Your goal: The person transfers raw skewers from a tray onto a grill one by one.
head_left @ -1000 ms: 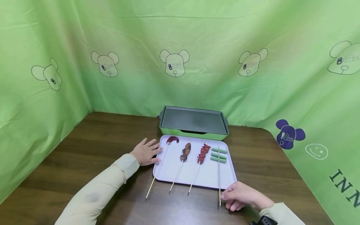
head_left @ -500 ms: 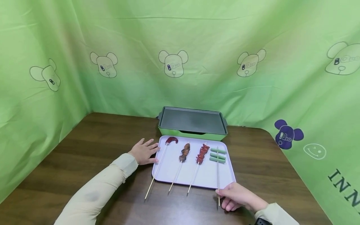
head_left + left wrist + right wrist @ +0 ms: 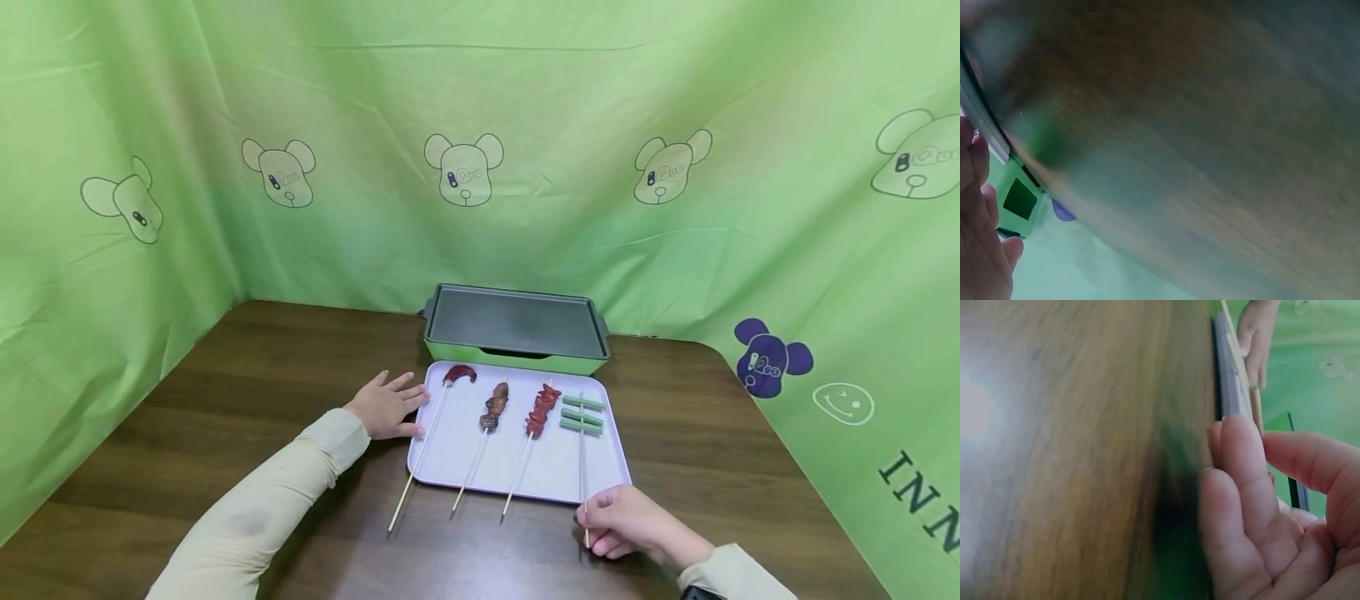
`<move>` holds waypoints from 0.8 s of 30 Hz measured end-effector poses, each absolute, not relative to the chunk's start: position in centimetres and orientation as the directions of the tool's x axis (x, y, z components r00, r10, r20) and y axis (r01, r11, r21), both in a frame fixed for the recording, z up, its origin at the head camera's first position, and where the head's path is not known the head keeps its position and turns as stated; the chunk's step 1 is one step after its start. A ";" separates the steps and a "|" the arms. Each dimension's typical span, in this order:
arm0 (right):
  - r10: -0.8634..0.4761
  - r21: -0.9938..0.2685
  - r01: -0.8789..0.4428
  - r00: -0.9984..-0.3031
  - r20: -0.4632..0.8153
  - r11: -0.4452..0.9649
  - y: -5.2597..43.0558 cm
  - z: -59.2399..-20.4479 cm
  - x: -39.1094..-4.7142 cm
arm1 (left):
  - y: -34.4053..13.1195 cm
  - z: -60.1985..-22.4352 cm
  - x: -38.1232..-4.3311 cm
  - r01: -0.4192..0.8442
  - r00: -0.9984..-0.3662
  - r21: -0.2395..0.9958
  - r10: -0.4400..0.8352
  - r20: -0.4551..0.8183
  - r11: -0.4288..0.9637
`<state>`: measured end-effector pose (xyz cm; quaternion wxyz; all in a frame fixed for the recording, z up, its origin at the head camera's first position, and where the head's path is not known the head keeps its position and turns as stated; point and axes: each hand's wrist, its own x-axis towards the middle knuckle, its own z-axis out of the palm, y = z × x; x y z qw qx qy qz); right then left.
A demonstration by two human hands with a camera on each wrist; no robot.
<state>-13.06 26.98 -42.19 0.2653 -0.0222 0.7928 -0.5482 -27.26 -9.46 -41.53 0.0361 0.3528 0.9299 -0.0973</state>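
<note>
My left hand [image 3: 384,408], fingers spread, rests at the left edge of a pale lilac tray [image 3: 555,477]. With thumb and fingers my right hand [image 3: 626,521] pinches the lower end of a stick carrying green vegetable pieces [image 3: 582,415], which lie at the tray's right side. In the right wrist view the thumb [image 3: 1300,456] presses toward the fingers, with the stick between them. Left of this skewer lie a red-piece skewer [image 3: 542,412], a brown-piece skewer [image 3: 495,407] and a skewer with a dark red curled piece [image 3: 462,373]. Their sticks overhang the tray's near edge.
Directly behind the tray stands a green grill [image 3: 517,321] with a flat dark plate. Everything sits on a dark wooden table [image 3: 300,358]. A green printed curtain [image 3: 555,242] hangs around its back and sides.
My right hand has moved slightly left, and its fingers have come round the end of the green skewer's stick. The left hand and the other skewers have stayed in place.
</note>
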 end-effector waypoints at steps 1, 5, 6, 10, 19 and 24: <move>-0.322 -0.885 0.272 -0.858 -0.401 0.378 27.1 -42.1 -13.0 | -9.4 -41.5 -27.3 0.663 -0.748 -0.158 0.650 -0.135 0.731; -0.318 -0.896 0.335 -0.850 -0.421 0.290 27.3 -41.9 -13.1 | -9.5 -41.4 -27.2 0.664 -0.748 -0.153 0.650 -0.137 0.732; -0.321 -0.898 0.349 -0.846 -0.425 0.269 27.4 -41.9 -13.1 | -9.5 -41.4 -27.2 0.665 -0.747 -0.149 0.650 -0.138 0.732; -0.349 -0.905 0.383 -0.836 -0.424 0.184 27.6 -42.0 -13.0 | -9.4 -41.4 -27.2 0.668 -0.744 -0.145 0.655 -0.136 0.729; -0.373 -0.937 0.339 -0.861 -0.346 0.086 28.1 -41.5 -12.8 | -9.4 -41.5 -27.3 0.663 -0.748 -0.162 0.649 -0.139 0.731; -0.389 -0.946 0.316 -0.864 -0.321 0.079 28.4 -39.9 -12.7 | -9.4 -41.7 -27.4 0.659 -0.752 -0.169 0.643 -0.141 0.733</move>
